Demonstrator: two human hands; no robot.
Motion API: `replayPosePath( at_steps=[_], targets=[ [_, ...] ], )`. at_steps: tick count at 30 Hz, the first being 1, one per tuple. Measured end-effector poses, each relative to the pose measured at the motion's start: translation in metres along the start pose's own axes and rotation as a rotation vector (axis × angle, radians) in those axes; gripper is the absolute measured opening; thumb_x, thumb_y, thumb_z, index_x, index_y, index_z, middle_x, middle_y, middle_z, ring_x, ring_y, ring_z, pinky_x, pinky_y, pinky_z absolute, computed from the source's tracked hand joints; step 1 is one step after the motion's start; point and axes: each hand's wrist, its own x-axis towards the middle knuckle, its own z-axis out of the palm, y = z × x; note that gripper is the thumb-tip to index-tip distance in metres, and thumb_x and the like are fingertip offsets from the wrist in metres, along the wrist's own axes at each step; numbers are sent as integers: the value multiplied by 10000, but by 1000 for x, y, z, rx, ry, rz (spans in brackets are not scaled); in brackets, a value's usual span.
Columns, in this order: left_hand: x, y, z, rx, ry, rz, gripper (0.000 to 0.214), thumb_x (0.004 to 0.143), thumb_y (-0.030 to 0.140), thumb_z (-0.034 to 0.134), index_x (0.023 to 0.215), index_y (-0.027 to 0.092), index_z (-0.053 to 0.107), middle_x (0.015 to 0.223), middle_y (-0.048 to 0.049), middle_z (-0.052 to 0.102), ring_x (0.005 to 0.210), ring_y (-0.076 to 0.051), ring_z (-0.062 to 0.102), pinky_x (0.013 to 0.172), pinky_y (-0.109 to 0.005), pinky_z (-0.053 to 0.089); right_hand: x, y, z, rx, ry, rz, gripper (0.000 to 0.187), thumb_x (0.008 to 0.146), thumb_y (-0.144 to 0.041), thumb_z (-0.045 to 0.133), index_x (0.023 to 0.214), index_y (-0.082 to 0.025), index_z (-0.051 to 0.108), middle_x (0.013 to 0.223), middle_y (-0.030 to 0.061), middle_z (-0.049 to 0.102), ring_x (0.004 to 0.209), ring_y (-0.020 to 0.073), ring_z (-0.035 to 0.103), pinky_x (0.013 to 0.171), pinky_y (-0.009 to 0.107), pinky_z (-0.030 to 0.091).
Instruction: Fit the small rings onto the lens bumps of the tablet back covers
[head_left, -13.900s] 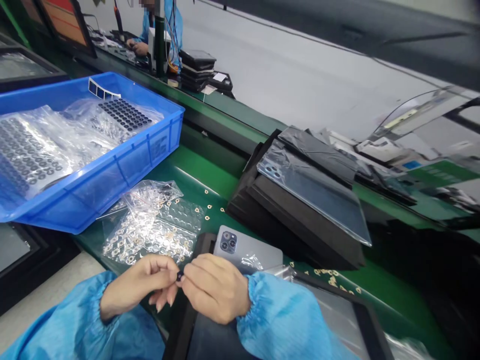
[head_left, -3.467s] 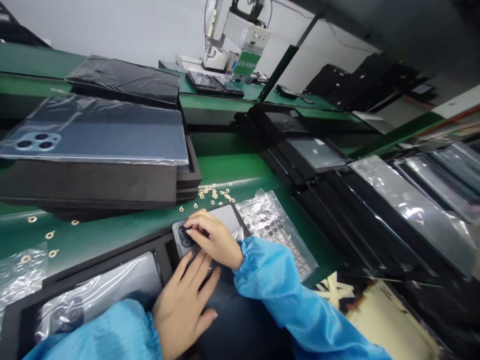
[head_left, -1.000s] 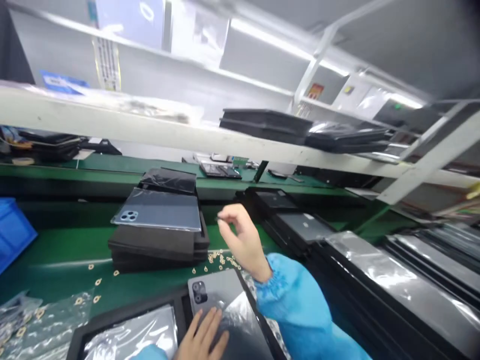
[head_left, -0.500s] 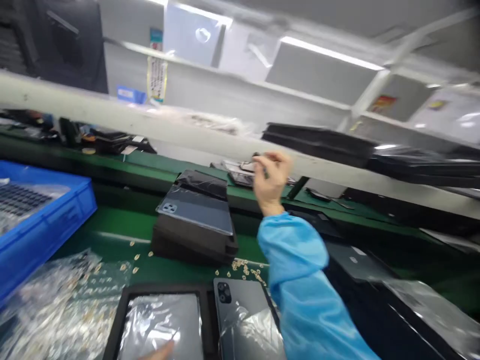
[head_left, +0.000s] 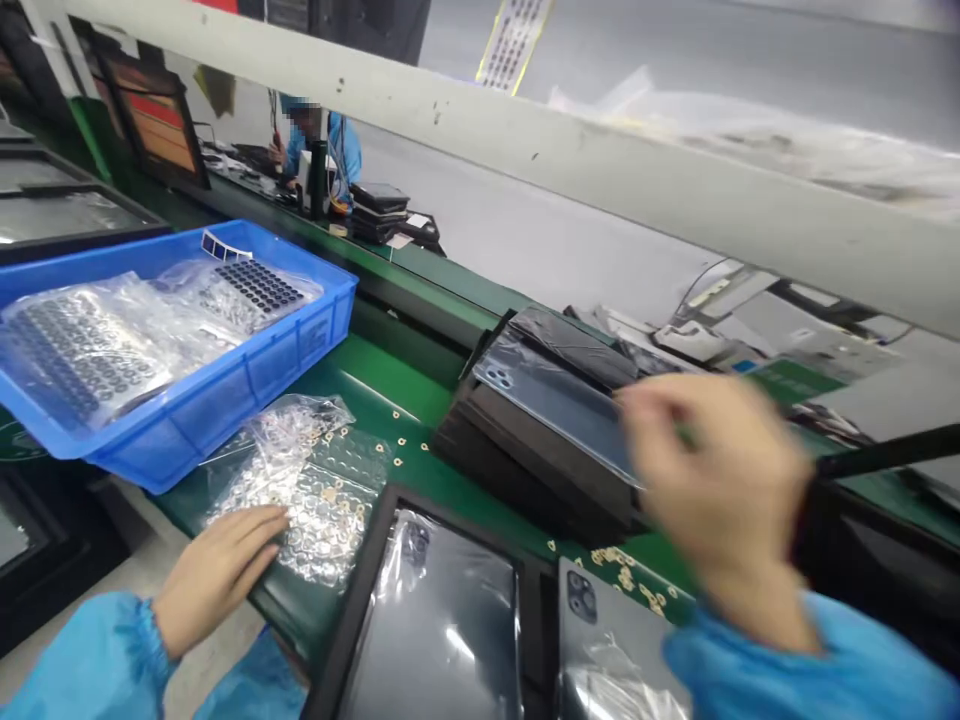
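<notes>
Two bare hands work at a green assembly bench (head_left: 397,390), the right hand blurred by motion.

The left hand (head_left: 217,575) lies open, fingertips touching a plastic bag of gold rings (head_left: 322,510). The right hand (head_left: 712,490) is curled, too blurred to tell whether it holds anything, above loose gold rings (head_left: 622,570) and a grey phone back cover (head_left: 607,640).

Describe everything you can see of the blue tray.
The blue tray is a shallow, open, rectangular crate of moulded plastic with ribbed walls. It rests on the green bench, holding clear plastic bags of black rings and, near one corner, a strip of dark squares. Neither the left hand nor the right hand touches it.
</notes>
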Motion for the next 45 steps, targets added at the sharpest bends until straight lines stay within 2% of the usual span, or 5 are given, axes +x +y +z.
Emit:
replayPosePath(
  at_steps=[5, 9, 12, 37, 45],
  targets=[
    [28, -19, 30, 46, -80, -37, 344, 956, 321, 390, 1132, 185, 652, 1241, -74, 651, 1181, -243, 574, 996, -406, 470, -55, -67, 157, 375, -792, -127, 152, 925, -165, 522, 900, -233, 656, 907, 26, 666, 854, 168, 628, 746, 303, 519],
    [65, -17, 52, 72, -119, -50, 335, 926, 210, 407, 1170, 162, 631, 1351, -85, 570, 1285, -264, 478, 1067, -441, 383, -69, -72, 251, 335, -886, -15, 150, 910, -99, 537, 878, -179, 659, 920, 42, 664, 888, 160, 628, 809, 283, 492],
    [82, -18, 64, 92, -137, -97, 411, 891, 172, 435, 1277, 85, 548, 1430, -145, 475, 1324, -297, 426, 1046, -451, 389, -72, -68, 287, 286, -921, 57, 129, 907, -88, 536, 892, -154, 646, 943, 42, 650, 909, 165, 616, 835, 322, 486],
    [99, -24, 69, 131, -290, -188, 492, 842, 222, 511, 1314, 83, 512, 1510, -146, 351, 1361, -324, 365, 955, -451, 442, -82, -65, 311, 177, -1003, 52, 157, 922, -266, 578, 1022, -150, 613, 1109, 61, 603, 1020, 203, 582, 876, 411, 497],
    [90, -15, 80, 52, -231, -174, 461, 847, 133, 373, 1259, 100, 577, 1368, -167, 536, 1279, -303, 481, 958, -485, 439, -75, -61, 314, 237, -1020, 2, 226, 926, -314, 582, 1077, -147, 606, 1099, 64, 620, 961, 191, 617, 836, 398, 527]
  ],
)
